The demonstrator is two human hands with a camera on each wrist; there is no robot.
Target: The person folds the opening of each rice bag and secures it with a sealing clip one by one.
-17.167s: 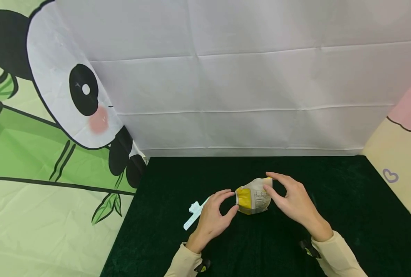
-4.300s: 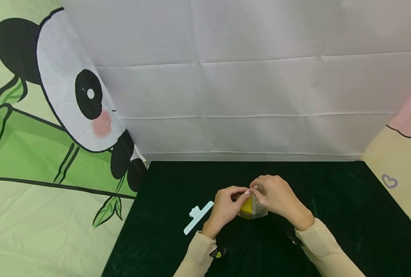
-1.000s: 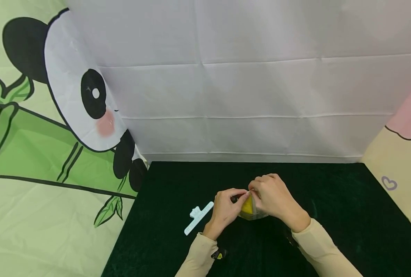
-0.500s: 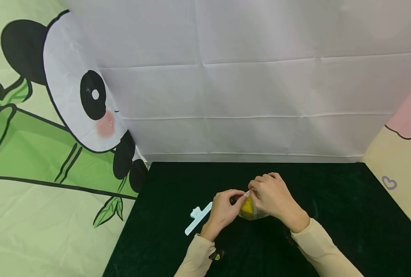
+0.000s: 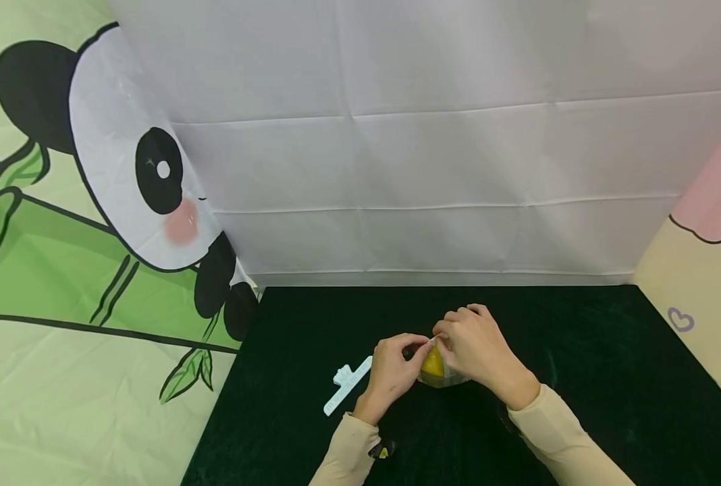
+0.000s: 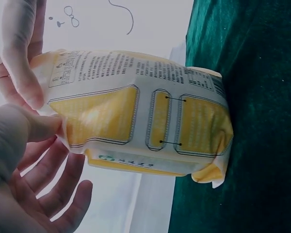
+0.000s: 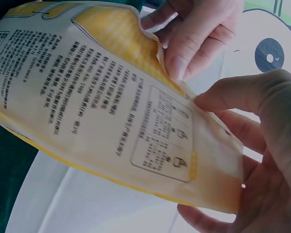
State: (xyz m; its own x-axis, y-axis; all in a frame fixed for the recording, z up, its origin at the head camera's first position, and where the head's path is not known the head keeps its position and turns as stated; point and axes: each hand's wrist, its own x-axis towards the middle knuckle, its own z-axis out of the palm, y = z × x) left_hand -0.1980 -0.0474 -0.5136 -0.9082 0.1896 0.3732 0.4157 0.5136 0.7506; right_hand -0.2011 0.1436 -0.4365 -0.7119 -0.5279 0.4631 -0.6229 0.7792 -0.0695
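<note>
In the head view, a yellow and white printed plastic packet stands on the dark table, partly hidden by both hands. My left hand pinches its upper edge between thumb and fingers. Close beside it, my right hand pinches the same edge. The left wrist view shows the packet full and creased, its gathered end between both hands. Text covers the packet's side in the right wrist view, where the right thumb presses near the rim. A pale blue bag clip lies left of my left hand.
Dark green cloth covers the table. A white hanging sheet rises behind its far edge, with a panda-printed sheet at the left and a cream and pink one at the right.
Earliest, the hands were spread at the packet's left and right ends; since then both have come together at its upper edge. Over the last second they have barely moved.
</note>
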